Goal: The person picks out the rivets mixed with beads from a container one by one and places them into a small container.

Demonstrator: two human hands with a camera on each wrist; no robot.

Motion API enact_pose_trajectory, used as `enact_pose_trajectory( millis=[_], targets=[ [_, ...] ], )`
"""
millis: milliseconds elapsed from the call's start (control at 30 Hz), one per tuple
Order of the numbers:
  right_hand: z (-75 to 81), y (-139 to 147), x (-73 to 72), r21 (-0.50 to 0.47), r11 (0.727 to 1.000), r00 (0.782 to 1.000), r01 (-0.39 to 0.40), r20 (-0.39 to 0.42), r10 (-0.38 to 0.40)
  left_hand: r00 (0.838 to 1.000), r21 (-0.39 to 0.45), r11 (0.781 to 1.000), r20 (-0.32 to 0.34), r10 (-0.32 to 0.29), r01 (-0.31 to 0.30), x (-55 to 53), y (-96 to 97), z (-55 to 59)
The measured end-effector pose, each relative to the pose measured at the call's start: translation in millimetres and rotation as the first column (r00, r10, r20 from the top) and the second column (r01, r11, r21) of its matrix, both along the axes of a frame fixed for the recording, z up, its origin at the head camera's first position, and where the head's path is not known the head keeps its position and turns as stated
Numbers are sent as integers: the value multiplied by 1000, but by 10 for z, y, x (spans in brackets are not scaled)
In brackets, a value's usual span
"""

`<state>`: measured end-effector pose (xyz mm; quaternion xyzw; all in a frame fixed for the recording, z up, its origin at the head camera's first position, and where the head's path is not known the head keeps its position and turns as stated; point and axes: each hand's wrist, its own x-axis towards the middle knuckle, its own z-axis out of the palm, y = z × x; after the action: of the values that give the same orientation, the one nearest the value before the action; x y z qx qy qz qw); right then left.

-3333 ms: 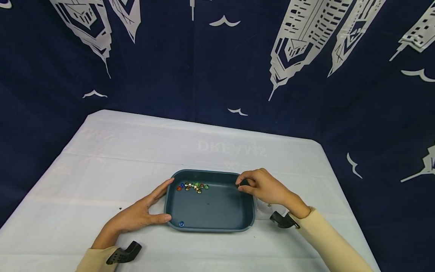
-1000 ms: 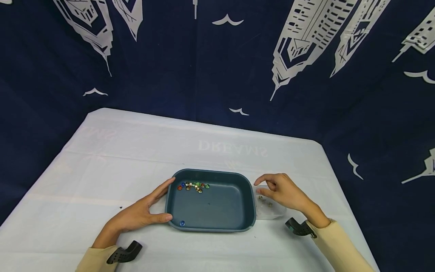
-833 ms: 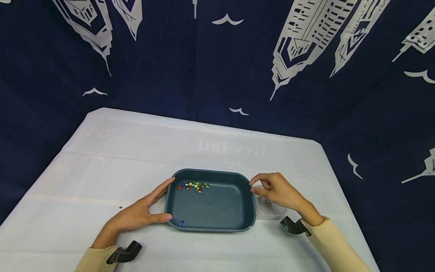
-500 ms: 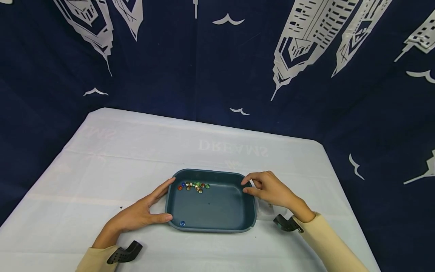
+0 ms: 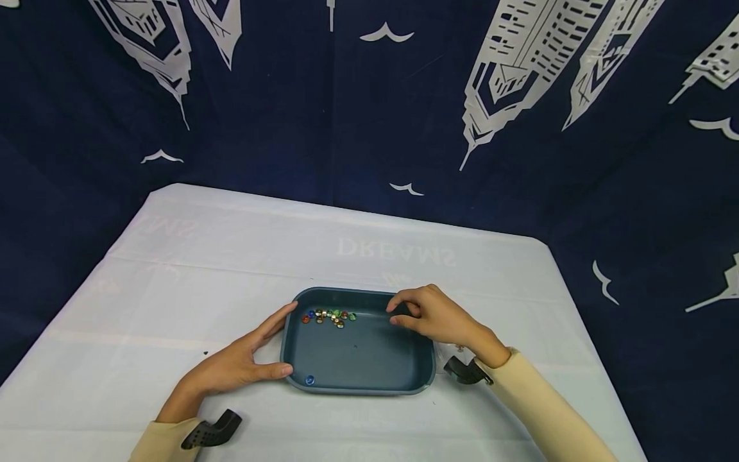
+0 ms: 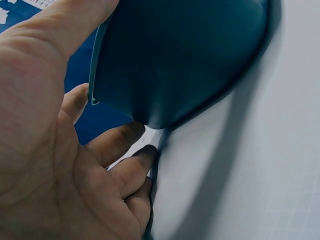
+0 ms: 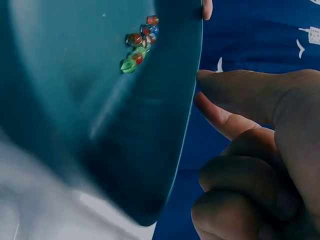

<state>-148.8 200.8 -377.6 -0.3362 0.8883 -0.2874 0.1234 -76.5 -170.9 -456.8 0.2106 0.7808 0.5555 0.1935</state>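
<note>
- The blue-green tray (image 5: 358,359) is seen on the white-covered table (image 5: 190,256), a little to the right of its middle and well apart from the far edge.
- The left side of the tray is touched by the left hand (image 5: 237,366); the thumb is stretched to the near left corner of the tray and the index finger to the far left one, without being curled.
- The right hand (image 5: 435,316) is held above the far right corner of the tray. Its thumb and index finger are bent towards each other; whether something small is pinched there cannot be told.
- Inside the tray, towards its far left corner, a cluster of beads (image 5: 336,314) is gathered, with red, blue, green and gold colours.
- One blue bead (image 5: 310,380) is found alone at the near left corner of the tray.
- Just beside the tray's right side, a clear container (image 5: 441,351) is partly hidden by the right arm.
- Behind the table, a dark blue cloth (image 5: 369,115) is printed with white buildings.
</note>
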Motion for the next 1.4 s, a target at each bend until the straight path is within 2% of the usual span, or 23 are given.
enact_pose_trajectory(
  millis=[400,800,1233,1400],
  targets=[
    [-22,-321,-91,20,997,997,-72,-18,72,1000,1,1000,-5,4,-4,-5,-13,-5],
    [-161,-638,-125,41,988,988,-146,-41,147,1000,-11,1000,-5,9,-9,0,-15,-21],
    [-331,-881,-144,96,988,990,-119,-70,126,1000,-11,1000,-6,5,-5,-1,-16,-4],
    [-376,-916,-184,100,987,990,-126,-51,132,1000,-13,1000,-13,-2,1,-8,-7,-7]
  ],
)
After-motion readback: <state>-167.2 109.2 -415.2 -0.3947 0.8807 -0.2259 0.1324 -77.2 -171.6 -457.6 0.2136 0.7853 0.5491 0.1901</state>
